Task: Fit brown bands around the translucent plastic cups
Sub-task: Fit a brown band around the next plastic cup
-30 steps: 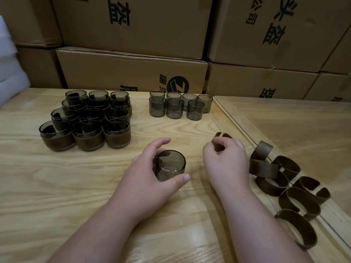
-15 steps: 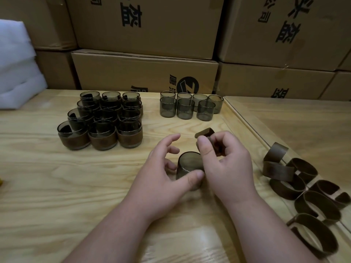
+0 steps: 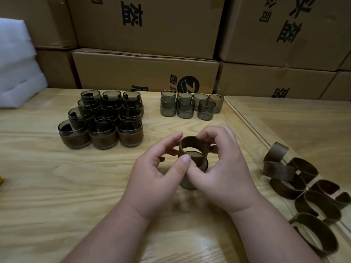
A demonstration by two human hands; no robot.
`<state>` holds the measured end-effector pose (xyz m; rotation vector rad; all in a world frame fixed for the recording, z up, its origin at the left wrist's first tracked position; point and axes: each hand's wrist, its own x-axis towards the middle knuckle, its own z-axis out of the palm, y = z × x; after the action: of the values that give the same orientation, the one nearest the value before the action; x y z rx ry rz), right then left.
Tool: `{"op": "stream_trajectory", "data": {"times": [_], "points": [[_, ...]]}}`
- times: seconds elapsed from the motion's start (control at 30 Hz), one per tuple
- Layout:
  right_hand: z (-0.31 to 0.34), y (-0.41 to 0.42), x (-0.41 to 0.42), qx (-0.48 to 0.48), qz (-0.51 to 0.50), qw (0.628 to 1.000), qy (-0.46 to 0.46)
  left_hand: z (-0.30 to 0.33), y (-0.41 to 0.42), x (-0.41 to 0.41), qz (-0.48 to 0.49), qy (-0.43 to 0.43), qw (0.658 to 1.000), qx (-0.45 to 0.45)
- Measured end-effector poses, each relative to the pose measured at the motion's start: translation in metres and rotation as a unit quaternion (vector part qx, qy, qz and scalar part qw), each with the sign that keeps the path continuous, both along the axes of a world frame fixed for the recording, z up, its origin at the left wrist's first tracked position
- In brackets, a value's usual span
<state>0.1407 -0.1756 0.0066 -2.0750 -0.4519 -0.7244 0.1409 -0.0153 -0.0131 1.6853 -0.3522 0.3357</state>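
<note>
Cardboard boxes [image 3: 146, 73] behind wood table [image 3: 47, 186], white foam [image 3: 17, 69] left.

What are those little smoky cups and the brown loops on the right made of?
The bare cups look like tinted translucent plastic, smooth and glossy: the table shows through their walls. The loose bands look like thin matte leather or imitation leather, possibly a wood-grain sheet; they curl into open loops, so they seem flexible. The table appears to be pale lacquered wood with visible grain.

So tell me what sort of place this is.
Probably a small packing or assembly workshop, perhaps a stockroom. Printed cardboard cartons are stacked behind a wooden table, with rows of banded cups, bare cups and loose brown bands laid out in batches.
</note>
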Motion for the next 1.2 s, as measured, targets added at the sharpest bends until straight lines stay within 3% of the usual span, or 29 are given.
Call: {"op": "stream_trajectory", "data": {"times": [0.27,0.47,0.9,1.2], "points": [[0.000,-0.001,-0.001,0.052,0.049,0.997,0.015,0.002,0.000,0.005,0.022,0.078,0.995,-0.054],[0.002,-0.007,-0.007,0.072,0.016,0.994,0.080,0.006,-0.001,0.004,0.039,0.073,0.995,-0.051],[0.003,-0.015,-0.017,0.045,-0.014,0.994,0.099,0.007,-0.004,-0.005,0.079,0.004,0.996,0.046],[-0.002,-0.015,-0.019,0.055,-0.036,0.987,0.145,0.005,-0.005,-0.004,0.085,0.047,0.993,0.067]]}}
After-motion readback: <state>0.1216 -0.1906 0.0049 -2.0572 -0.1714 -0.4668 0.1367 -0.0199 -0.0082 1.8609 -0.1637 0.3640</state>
